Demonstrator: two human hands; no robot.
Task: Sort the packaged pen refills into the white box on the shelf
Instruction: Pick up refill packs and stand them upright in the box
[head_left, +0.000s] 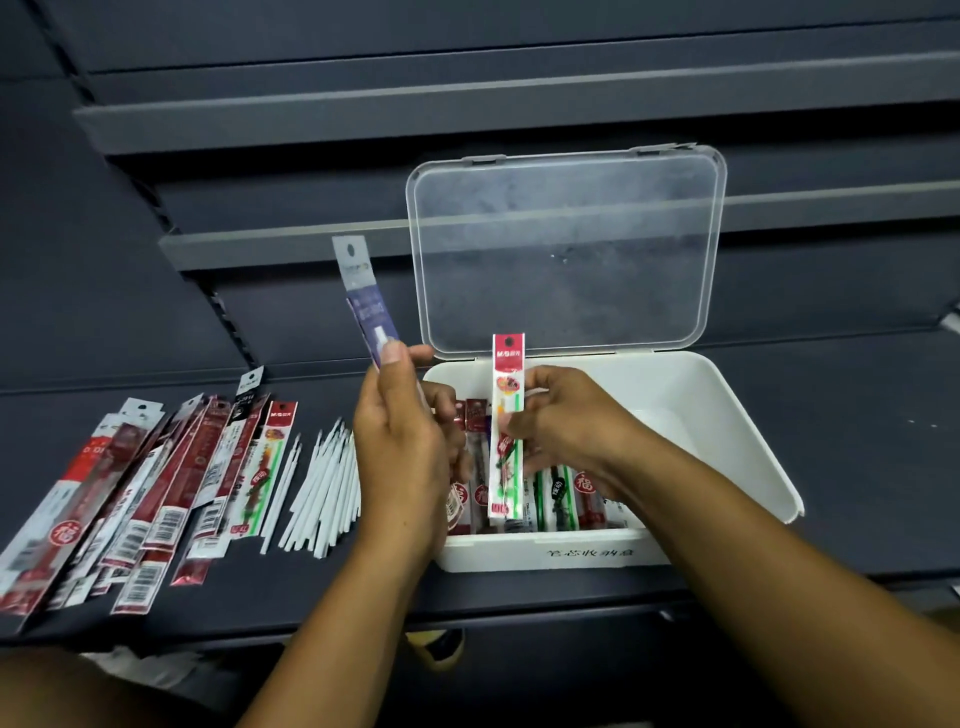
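Head view: the left grip (400, 441) pinches a purple-grey refill packet (363, 296), tilted up and leftward, by the far-left corner of the white box (727, 415). The right grip (566, 421) clasps a red-and-green refill packet (508, 374) upright over the box's left half, where boxed packets (566, 499) lie in a row against the near wall. The right half is bare (the clear lid (566, 249) stands raised along the far edge). Left on the shelf (857, 467) lie loose white refills (322, 483), then a fanned packet pile (156, 483) close to the near edge.
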